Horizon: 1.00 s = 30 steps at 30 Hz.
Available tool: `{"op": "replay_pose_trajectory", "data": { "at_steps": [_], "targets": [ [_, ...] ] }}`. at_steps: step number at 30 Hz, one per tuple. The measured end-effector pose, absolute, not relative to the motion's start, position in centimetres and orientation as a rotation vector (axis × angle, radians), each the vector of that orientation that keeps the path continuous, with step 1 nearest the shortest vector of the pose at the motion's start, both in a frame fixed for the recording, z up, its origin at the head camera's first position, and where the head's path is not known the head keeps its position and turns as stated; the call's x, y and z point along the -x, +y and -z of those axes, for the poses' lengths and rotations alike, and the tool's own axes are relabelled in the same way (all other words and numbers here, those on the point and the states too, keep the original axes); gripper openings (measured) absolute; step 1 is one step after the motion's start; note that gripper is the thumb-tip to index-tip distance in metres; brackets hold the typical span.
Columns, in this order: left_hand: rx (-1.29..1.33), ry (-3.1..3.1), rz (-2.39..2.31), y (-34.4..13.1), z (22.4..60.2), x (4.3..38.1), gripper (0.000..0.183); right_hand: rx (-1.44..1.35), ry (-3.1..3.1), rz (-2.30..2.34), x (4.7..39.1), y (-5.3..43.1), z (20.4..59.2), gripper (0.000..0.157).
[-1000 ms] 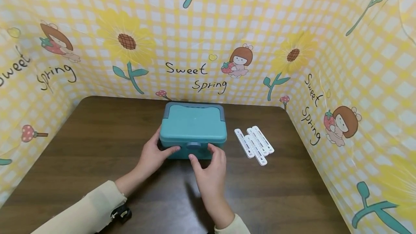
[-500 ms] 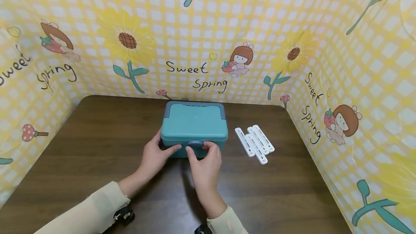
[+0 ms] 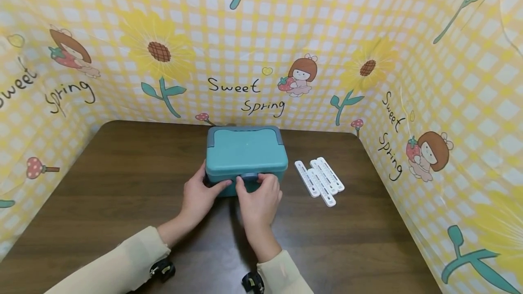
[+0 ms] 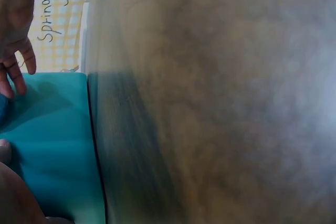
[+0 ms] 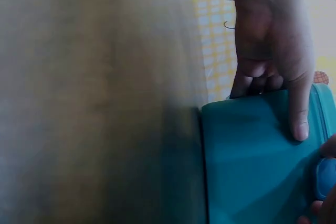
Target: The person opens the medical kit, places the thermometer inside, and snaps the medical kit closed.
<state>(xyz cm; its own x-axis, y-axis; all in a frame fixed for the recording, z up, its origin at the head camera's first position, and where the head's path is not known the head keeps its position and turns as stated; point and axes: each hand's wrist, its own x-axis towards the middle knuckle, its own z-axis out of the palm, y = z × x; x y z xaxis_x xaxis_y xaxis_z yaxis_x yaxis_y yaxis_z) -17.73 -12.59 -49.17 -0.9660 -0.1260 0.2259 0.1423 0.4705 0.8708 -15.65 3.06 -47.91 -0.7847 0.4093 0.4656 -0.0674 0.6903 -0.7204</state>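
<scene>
Right hand (image 3: 259, 201): thumb and forefinger pinch the blue-grey latch (image 3: 249, 177) from either side, just below the centre of the frame.
Left hand (image 3: 200, 198): grips the near left corner of the box, thumb laid along the front face, the other fingers round the left side.
Teal box (image 3: 247, 151): upright in the middle of the frame with its lid down; its rear edge sits close to the back edge of the desk (image 3: 102, 194), and I can't tell whether it touches the cloth behind.
White strips (image 3: 320, 181): four of them lie flat, right of centre, bunched close and slanting toward the lower right; a narrow band of wood separates them from the box's right edge.
Desk edges: the back one crosses the frame with rounded corners, and the side ones fan out toward the lower left and lower right.
Room to move: wide brown wood runs left of the box to the left edge, and more stretches across the lower right, beyond the strips.
Patterned cloth (image 3: 237, 35): yellow check with flowers and "Sweet Spring" lettering, rising behind the desk and along both sides.
Sleeves (image 3: 126, 257): pale, reaching in from the bottom of the frame, a black wrist device (image 3: 162, 270) by the left cuff.
</scene>
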Motion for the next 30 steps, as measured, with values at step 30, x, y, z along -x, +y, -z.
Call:
{"op": "replay_pose_trajectory", "data": {
  "at_steps": [30],
  "targets": [
    [-0.012,-2.414,1.488,-12.3,49.3,18.3,0.087,0.395,-1.994,-1.687,14.5,2.3,47.3,0.053]
  ]
}}
